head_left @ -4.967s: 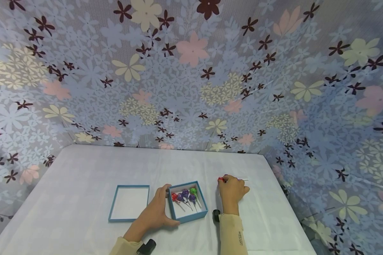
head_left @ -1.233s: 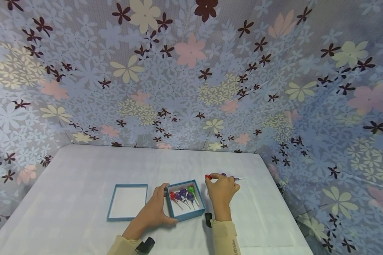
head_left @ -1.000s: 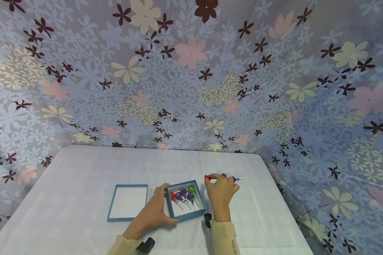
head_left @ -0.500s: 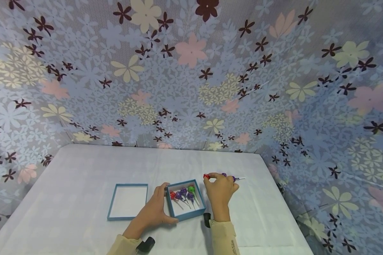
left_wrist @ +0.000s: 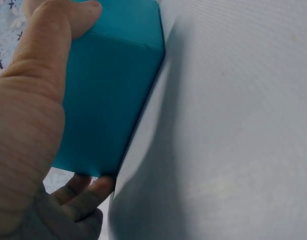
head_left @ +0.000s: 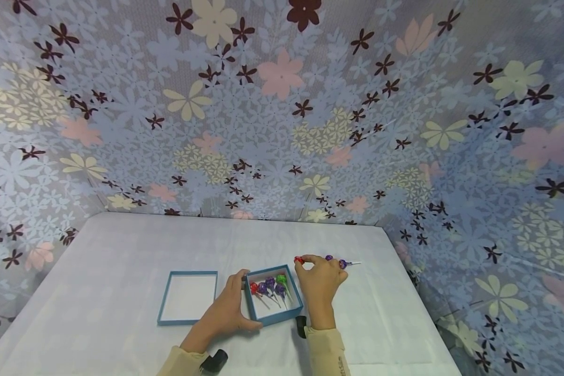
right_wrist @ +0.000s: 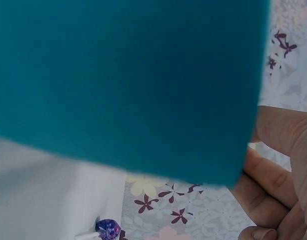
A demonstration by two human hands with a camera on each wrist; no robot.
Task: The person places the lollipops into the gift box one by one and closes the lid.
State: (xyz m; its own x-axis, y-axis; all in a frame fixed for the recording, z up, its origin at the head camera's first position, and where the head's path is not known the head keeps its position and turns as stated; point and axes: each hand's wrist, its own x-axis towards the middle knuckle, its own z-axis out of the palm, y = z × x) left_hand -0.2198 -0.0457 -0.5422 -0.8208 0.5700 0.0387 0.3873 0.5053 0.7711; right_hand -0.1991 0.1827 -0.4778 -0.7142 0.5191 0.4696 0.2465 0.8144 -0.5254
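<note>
My left hand point(head_left: 225, 308) grips a blue box point(head_left: 284, 315) by its left side, thumb at the near corner and fingers at the far one. In the left wrist view that hand holds the box's blue wall point(left_wrist: 108, 95). Several lollipops lie inside, including a red one point(head_left: 254, 288), a green one point(head_left: 281, 279) and purple ones point(head_left: 270, 281). My right hand point(head_left: 318, 282) pinches a red lollipop point(head_left: 298, 259) beyond the box's far right corner. The right wrist view has the box wall point(right_wrist: 128, 85) hiding that lollipop, with fingers point(right_wrist: 266, 192) partly showing behind it.
A shallow blue-edged lid point(head_left: 188, 297) with a white inside lies left of the box. Two purple lollipops, one nearer the right point(head_left: 342, 264) and one behind the knuckles point(head_left: 329, 258), lie on the white-covered table point(head_left: 169, 240). Floral cloth point(head_left: 282, 156) hangs around it.
My right hand has picked the red lollipop up from near the purple ones and moved left towards the box with it. My left hand has stayed on the box.
</note>
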